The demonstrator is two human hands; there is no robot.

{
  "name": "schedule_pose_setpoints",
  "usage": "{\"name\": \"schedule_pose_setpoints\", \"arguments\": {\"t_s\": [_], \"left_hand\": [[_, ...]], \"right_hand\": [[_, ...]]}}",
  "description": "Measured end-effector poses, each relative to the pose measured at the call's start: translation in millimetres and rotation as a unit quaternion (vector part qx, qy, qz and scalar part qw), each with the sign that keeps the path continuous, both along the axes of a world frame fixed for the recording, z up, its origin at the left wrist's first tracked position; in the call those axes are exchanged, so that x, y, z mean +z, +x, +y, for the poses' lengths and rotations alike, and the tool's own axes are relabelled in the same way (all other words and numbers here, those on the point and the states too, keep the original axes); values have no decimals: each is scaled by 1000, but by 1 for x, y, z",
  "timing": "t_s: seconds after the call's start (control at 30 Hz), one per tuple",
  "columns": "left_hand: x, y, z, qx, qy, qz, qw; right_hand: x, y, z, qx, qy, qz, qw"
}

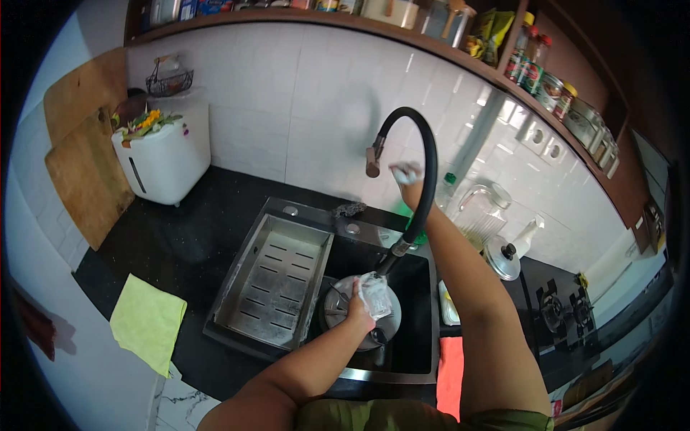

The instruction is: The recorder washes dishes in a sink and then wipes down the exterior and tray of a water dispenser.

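My left hand (pixel 358 313) grips a small clear cup (pixel 377 295) covered in white suds, held over the sink basin (pixel 414 301). Under it lies a grey plate (pixel 394 321) with cutlery on it. My right hand (pixel 407 174) is raised near the tiled wall, just behind the black flexible faucet hose (pixel 429 156). White suds coat its fingers; whether it holds anything is unclear. The faucet's spray head (pixel 372 161) hangs to the left of that hand, apart from it.
A slotted metal drain tray (pixel 277 280) sits at the sink's left. A dark scouring pad (pixel 349 209) lies behind. Rightward stand a glass pitcher (pixel 485 210), a pot lid (pixel 502 258) and a gas stove (pixel 560 312). A yellow cloth (pixel 148 320) drapes the counter; a shelf (pixel 323 19) overhangs.
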State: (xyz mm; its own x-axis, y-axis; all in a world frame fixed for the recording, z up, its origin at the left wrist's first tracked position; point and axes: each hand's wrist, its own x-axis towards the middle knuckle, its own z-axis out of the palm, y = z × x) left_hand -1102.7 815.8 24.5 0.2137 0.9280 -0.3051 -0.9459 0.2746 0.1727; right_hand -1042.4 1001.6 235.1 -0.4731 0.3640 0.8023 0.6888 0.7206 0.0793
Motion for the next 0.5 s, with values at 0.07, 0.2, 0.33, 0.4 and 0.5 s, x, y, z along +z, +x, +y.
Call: {"name": "schedule_pose_setpoints", "arguments": {"t_s": [0.07, 0.2, 0.33, 0.4, 0.5], "left_hand": [[7, 5, 0, -6, -37, 18, 999], [22, -5, -8, 14, -82, 32, 996], [27, 3, -7, 12, -56, 32, 998], [28, 3, -7, 12, -63, 45, 997], [20, 4, -2, 25, -101, 50, 993]], "right_hand": [[3, -21, 28, 26, 58, -9, 998], [32, -73, 15, 63, -136, 80, 986], [41, -64, 37, 1, -90, 2, 996], [42, -66, 39, -13, -123, 0, 992], [43, -69, 33, -16, -116, -31, 993]]}}
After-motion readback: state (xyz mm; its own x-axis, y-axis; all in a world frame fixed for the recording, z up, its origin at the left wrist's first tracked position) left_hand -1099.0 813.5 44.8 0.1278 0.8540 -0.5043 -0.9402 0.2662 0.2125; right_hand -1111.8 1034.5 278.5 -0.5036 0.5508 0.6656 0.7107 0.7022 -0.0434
